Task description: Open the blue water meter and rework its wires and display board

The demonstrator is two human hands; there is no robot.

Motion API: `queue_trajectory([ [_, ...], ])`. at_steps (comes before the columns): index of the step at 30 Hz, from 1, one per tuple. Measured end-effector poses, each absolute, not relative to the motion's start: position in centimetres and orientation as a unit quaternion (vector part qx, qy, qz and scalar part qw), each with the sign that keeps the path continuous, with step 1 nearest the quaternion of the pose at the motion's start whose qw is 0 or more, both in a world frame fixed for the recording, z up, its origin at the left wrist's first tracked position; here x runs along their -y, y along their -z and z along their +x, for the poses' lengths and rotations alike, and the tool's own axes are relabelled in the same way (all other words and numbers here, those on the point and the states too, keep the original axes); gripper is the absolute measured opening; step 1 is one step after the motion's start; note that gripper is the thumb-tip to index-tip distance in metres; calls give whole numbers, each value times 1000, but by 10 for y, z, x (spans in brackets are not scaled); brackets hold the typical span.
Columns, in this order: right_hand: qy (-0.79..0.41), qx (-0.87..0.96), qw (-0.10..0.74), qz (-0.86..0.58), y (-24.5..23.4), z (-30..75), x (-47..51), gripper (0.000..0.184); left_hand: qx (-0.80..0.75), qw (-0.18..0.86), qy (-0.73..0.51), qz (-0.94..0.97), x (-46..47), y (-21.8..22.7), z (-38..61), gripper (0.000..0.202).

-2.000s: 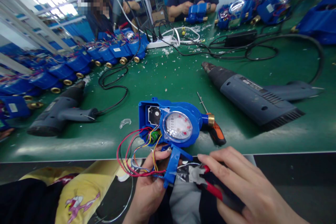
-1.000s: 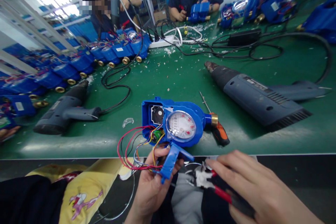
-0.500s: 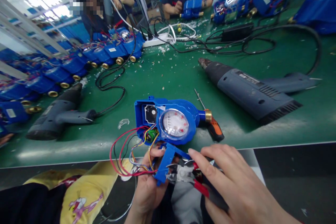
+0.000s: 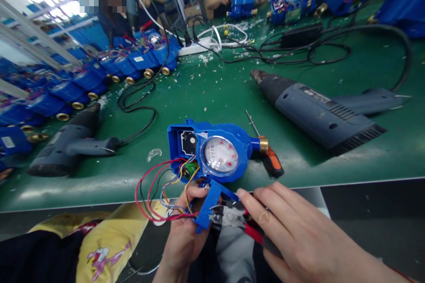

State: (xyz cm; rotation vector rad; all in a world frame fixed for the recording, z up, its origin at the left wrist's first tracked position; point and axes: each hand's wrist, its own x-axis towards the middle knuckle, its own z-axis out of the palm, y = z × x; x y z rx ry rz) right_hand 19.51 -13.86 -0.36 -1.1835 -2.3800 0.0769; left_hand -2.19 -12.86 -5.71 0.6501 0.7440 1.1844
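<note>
A blue water meter (image 4: 212, 150) with a round clear dial lies at the near edge of the green table (image 4: 215, 93), its housing open and coloured wires (image 4: 156, 190) looping out. My left hand (image 4: 184, 234) is closed on a small blue plastic part (image 4: 208, 205) joined to those wires, just below the table edge. My right hand (image 4: 299, 239) grips red-handled cutters (image 4: 232, 219), whose metal jaws touch the blue part.
A grey heat gun (image 4: 318, 110) lies to the right, another (image 4: 66, 146) to the left. An orange-handled screwdriver (image 4: 270, 159) rests behind the meter. Rows of blue meters (image 4: 109, 68), black cables (image 4: 299, 53) and other people's hands fill the far side. A yellow cloth (image 4: 102, 243) covers my lap.
The cutters moved left from beside the blue part until their jaws meet it. My left hand tilted the part slightly. The view shifted a little.
</note>
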Motion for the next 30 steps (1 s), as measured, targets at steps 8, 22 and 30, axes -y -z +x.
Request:
queue_trajectory([
  [8, -1, 899, 224, -375, -3, 204, 128, 39, -375, 709, -527, 282, 127, 49, -17, 42],
  [22, 27, 891, 272, -362, -12, 209, 119, 34, -281, 752, -498, 327, 120, 52, -19, 35],
  [30, -47, 829, 342, -440, -26, 215, 123, 42, -285, 742, -521, 310, 120, 61, -20, 37],
])
